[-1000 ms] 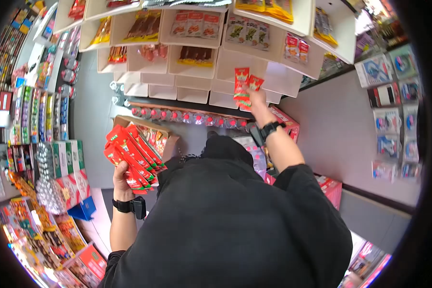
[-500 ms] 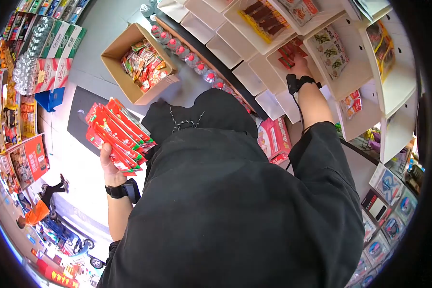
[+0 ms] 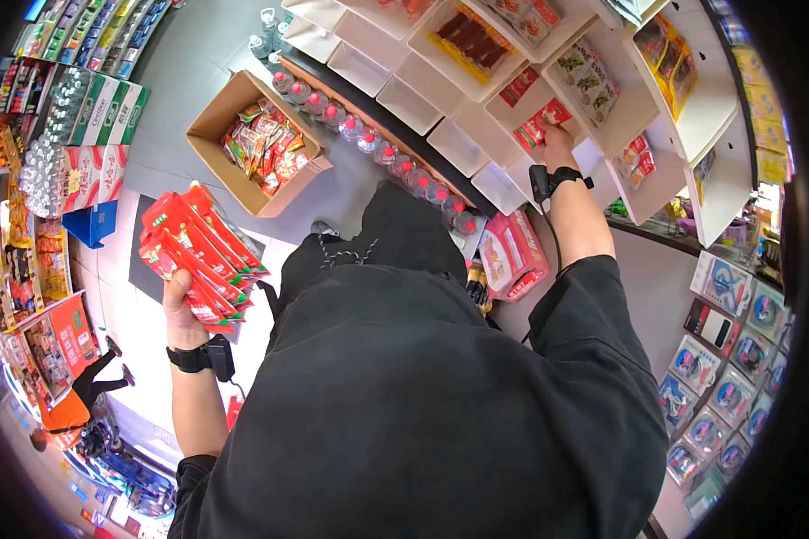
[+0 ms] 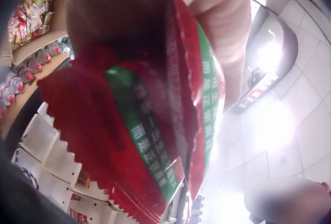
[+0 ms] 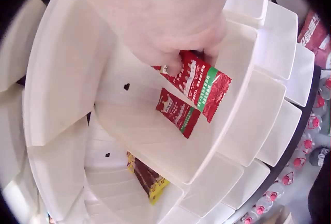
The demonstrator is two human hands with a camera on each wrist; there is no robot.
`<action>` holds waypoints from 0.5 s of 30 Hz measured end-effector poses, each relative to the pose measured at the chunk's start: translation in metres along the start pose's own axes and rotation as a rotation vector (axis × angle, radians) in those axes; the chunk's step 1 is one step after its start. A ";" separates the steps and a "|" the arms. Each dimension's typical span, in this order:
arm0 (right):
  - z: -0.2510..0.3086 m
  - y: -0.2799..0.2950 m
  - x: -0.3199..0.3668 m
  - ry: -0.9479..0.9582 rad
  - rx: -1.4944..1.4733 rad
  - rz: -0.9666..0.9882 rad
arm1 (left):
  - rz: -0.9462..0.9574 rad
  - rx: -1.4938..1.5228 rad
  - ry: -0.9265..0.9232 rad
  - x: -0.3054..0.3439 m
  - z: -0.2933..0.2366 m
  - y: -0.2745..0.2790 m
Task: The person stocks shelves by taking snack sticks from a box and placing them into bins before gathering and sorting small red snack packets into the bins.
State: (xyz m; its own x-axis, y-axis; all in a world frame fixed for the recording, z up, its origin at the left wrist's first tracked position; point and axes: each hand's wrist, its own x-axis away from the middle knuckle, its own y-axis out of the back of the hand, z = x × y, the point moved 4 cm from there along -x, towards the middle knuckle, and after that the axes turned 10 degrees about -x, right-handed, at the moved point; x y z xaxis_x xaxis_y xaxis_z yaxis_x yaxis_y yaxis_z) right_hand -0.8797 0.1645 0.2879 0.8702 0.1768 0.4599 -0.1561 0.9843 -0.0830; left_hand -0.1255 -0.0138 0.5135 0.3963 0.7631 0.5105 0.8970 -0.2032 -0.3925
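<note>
My left hand [image 3: 182,314] grips a fanned bunch of red snack packets [image 3: 193,247] with green bands, out to the left. Up close in the left wrist view, the serrated ends of these packets [image 4: 108,146] hang below the fingers. My right hand [image 5: 160,22] reaches into a white shelf bin [image 5: 124,115] and pinches a red packet [image 5: 199,84] with a green stripe. Beneath that one, a matching packet [image 5: 177,112] lies flat on the bin floor.
Neighbouring bins hold brown snacks in yellow packs [image 3: 472,43] and green-printed packs [image 3: 588,79]. An open cardboard box [image 3: 279,189] of loose packets stands on the floor. Water bottles [image 3: 368,139] line the shelf base, with a red carton [image 3: 515,256] at their end.
My right hand has moved from before the bins into one of them. Of its two packets, one now lies there. The head view has turned; my left hand keeps its bunch.
</note>
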 end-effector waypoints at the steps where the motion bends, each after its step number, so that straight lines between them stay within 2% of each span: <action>1: -0.002 0.002 -0.011 -0.015 0.035 0.010 | -0.020 -0.009 -0.019 -0.002 0.000 0.001; 7: -0.009 0.004 -0.079 -0.009 0.290 -0.042 | -0.029 -0.056 -0.020 -0.002 0.022 -0.012; 9: -0.016 0.008 -0.121 0.162 0.496 0.254 | -0.034 -0.054 -0.036 -0.005 0.030 -0.021; 10: -0.019 0.005 -0.115 0.154 0.495 0.253 | -0.058 -0.074 -0.058 -0.007 0.036 -0.024; 13: 0.002 -0.012 -0.091 0.466 0.964 0.188 | -0.115 -0.096 -0.037 -0.016 0.051 -0.032; 15: 0.020 -0.016 -0.046 0.686 1.269 0.137 | -0.101 -0.049 0.008 -0.020 0.066 -0.028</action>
State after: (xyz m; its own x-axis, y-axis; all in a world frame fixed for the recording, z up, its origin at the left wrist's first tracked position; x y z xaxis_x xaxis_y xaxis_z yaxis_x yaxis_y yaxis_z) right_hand -0.9265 0.1406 0.2852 0.8063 0.5911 -0.0239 -0.2385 0.3618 0.9012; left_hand -0.1714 0.0171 0.4639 0.3046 0.7765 0.5515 0.9409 -0.1556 -0.3007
